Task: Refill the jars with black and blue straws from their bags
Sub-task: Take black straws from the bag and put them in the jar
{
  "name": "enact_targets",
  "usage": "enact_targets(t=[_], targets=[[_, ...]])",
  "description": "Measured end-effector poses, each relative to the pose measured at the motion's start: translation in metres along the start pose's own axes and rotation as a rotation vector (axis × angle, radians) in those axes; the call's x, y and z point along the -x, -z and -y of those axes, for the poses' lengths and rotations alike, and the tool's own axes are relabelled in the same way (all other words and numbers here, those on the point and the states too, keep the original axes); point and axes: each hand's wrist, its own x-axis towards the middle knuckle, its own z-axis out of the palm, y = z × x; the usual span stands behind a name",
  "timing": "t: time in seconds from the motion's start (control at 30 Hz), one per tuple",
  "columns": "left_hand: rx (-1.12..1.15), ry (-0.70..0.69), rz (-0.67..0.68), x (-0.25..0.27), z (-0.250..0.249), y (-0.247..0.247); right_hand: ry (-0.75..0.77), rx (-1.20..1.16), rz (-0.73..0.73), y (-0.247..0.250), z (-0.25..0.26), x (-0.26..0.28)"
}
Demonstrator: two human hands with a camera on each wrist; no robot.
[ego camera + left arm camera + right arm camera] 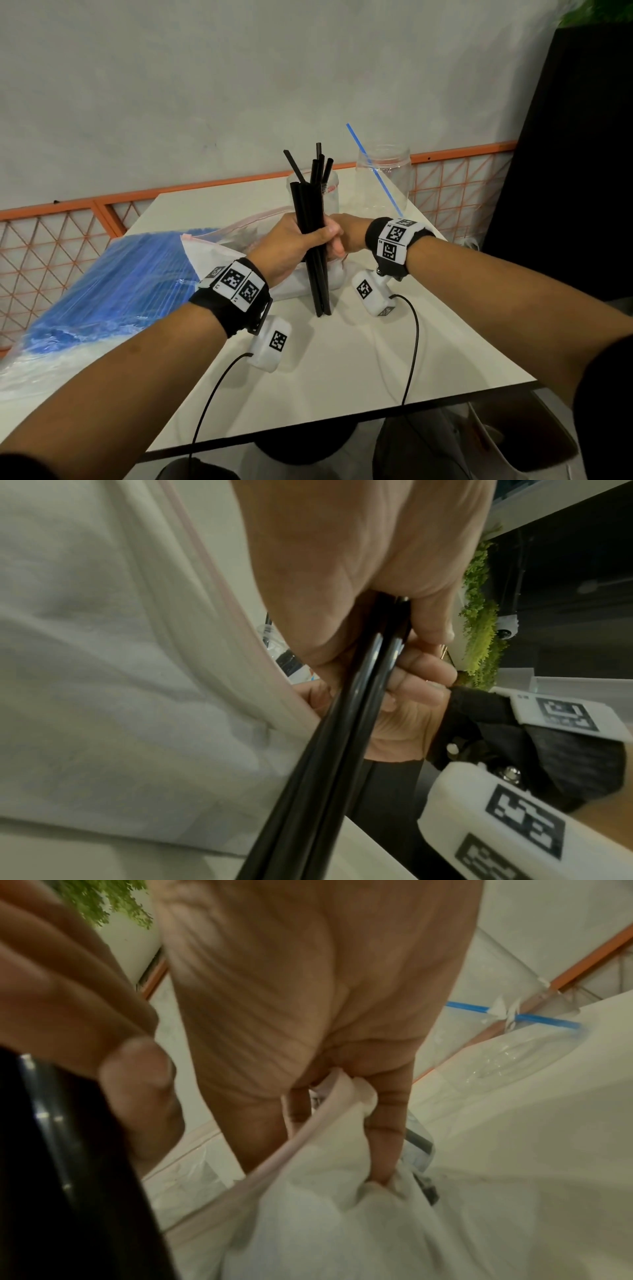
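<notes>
My left hand grips a bundle of black straws held upright, with their lower ends on the white table. The left wrist view shows the same black straws running under my left hand's thumb. Just behind, my right hand pinches the pink zip rim of the clear bag. A clear jar behind the bundle has black straws sticking out of it. To its right, a second clear jar holds one blue straw.
A large bag of blue straws lies on the table's left side. An orange mesh fence runs along the far edge, with a dark panel at the right. Wrist camera cables hang over the near table edge.
</notes>
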Motion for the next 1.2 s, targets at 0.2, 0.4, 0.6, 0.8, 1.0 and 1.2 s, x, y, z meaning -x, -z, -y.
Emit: enact_targets(t=[0.2, 0.4, 0.6, 0.8, 1.0, 1.2], targets=[[0.025, -0.160, -0.149, -0.030, -0.056, 0.018, 0.064, -0.131, 0.026, 0.003, -0.001, 0.011], [0.019, -0.370, -0.339, -0.078, -0.106, 0.044, 0.094, -0.048, 0.053, 0.006, -0.001, 0.011], [-0.055, -0.349, -0.363, -0.115, -0.083, 0.044, 0.107, -0.133, 0.061, 0.006, -0.005, 0.013], [-0.222, -0.049, -0.409, -0.132, -0.039, 0.048, 0.107, -0.120, 0.070, 0.007, -0.006, 0.011], [-0.534, -0.199, -0.520, -0.143, -0.034, 0.055, 0.112, -0.127, 0.078, 0.007, -0.009, 0.008], [-1.020, -0.180, -0.363, -0.136, -0.034, 0.050, 0.118, -0.127, 0.074, 0.006, -0.008, 0.008]])
